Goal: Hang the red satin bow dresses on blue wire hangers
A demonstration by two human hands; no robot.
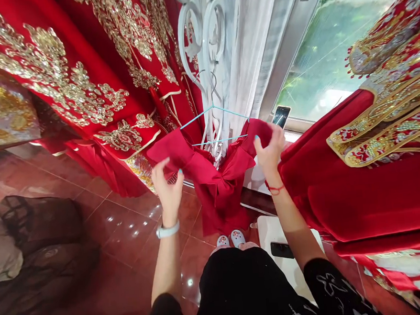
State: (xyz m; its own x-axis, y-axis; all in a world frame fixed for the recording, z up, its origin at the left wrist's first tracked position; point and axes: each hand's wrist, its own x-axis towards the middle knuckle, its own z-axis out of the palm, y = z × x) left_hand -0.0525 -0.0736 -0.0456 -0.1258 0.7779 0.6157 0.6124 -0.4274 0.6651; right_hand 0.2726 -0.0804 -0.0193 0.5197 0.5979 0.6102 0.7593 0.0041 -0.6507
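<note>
A red dress (214,176) with a bow-like twist at the front hangs in the middle of the view. Its thin light-blue hanger (228,111) has a hook beside white scrolled metalwork (201,38). Just below the dress's left shoulder is my left hand (168,187), thumb and fingers apart with a gap between them. At the right shoulder, my right hand (270,154) has its thumb and fingers spread close to the cloth; whether the fingertips touch it is unclear. A pale watch is on my left wrist and a red cord on my right.
Red garments with gold beading (79,85) hang at left, more embroidered red garments (376,165) at right. A phone (282,116) stands by the window (332,48). Another phone (281,250) lies on a white stool (267,228). Dark sheer fabric (47,245) lies at lower left.
</note>
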